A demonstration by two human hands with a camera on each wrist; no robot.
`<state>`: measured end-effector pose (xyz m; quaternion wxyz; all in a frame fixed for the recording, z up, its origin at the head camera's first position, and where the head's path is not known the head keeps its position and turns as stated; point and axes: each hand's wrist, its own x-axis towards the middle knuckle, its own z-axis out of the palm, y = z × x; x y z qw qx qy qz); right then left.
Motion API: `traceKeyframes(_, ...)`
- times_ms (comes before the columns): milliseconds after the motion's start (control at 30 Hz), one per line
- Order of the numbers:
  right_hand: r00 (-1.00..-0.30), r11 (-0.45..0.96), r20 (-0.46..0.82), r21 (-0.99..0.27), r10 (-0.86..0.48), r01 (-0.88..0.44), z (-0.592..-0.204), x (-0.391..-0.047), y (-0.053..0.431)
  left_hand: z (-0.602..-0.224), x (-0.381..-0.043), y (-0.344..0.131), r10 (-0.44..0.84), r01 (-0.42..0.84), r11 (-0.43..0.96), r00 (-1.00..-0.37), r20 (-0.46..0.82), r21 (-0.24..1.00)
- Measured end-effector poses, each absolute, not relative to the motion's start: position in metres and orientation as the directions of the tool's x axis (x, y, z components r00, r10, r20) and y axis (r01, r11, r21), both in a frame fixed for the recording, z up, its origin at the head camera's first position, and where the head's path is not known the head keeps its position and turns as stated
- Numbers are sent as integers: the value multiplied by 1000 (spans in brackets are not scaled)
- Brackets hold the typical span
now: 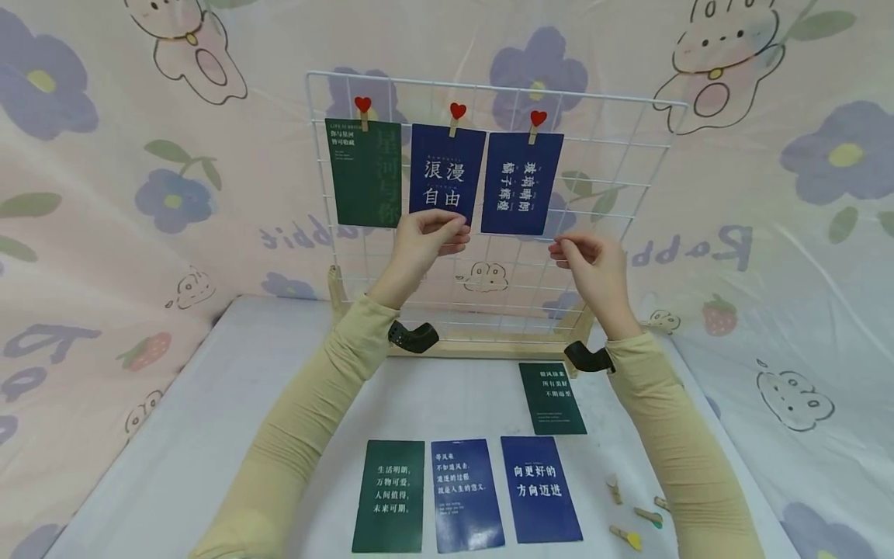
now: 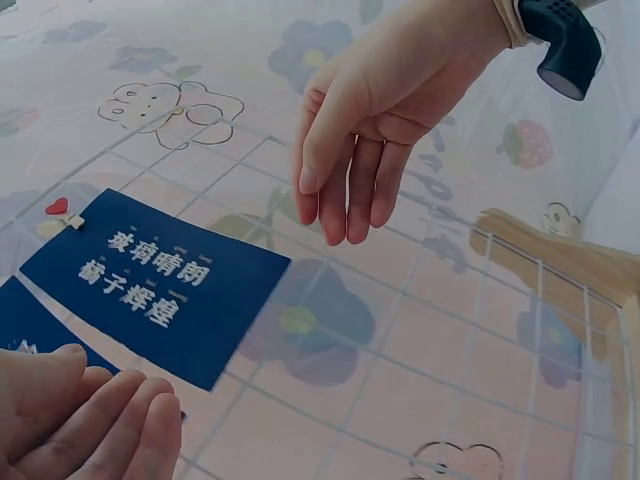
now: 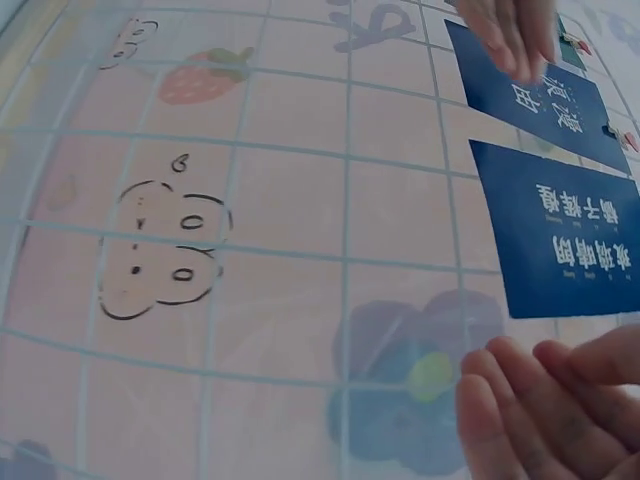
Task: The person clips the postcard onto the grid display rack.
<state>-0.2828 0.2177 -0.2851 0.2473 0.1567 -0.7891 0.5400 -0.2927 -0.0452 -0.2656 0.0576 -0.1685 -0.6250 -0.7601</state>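
Three cards hang in a row on a white wire grid, each under a clothespin with a red heart: a green card (image 1: 366, 175), a blue card (image 1: 447, 167) in the middle and another blue card (image 1: 522, 182) at the right. My left hand (image 1: 427, 244) is at the middle card's lower edge and covers part of it; whether it touches the card I cannot tell. Just off the right card's lower corner is my right hand (image 1: 594, 268), its relaxed fingers holding nothing. The left wrist view shows the right hand (image 2: 375, 120) apart from that card.
The wire grid (image 1: 608, 141) stands on a wooden base (image 1: 475, 347). On the white table (image 1: 279, 373) lie a green card (image 1: 552, 398), another green card (image 1: 389, 497) and two blue cards (image 1: 466, 497). Several small clothespins (image 1: 625, 537) lie beside the right forearm.
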Motion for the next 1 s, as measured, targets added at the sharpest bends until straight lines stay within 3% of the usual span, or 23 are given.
traceKeyframes(300,-878,389,477,-801,-46,-456,-303,-253,227,-317,-283,-59,216,184,-206,-950,228,961)
traceKeyframes(533,-912,355,407,-847,-46,-396,-344,-261,254,-347,-278,-57,269,92,-216,-951,150,972)
traceKeyframes(1000,-970,447,226,-861,-91,-242,-382,-226,293,-385,-263,-41,384,-72,-158,-923,-5,985)
